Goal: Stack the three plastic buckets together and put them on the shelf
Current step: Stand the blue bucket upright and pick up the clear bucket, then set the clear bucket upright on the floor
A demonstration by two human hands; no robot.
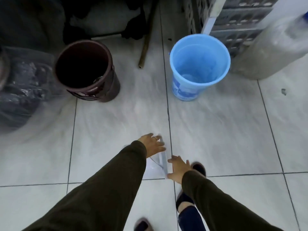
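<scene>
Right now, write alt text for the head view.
Both hands, left hand and right hand, reach down to a blurred white bucket on the tiled floor. Farther away stand an upright dark brown bucket and a light blue bucket.

Nothing readable here tbh. The blue bucket (200, 64) has a printed label (184, 90) low on its near side, but it's too blurry to make out any words or numbers.

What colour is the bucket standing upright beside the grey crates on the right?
Light blue bucket, with a printed label low on its side; seen in the head view.
</scene>
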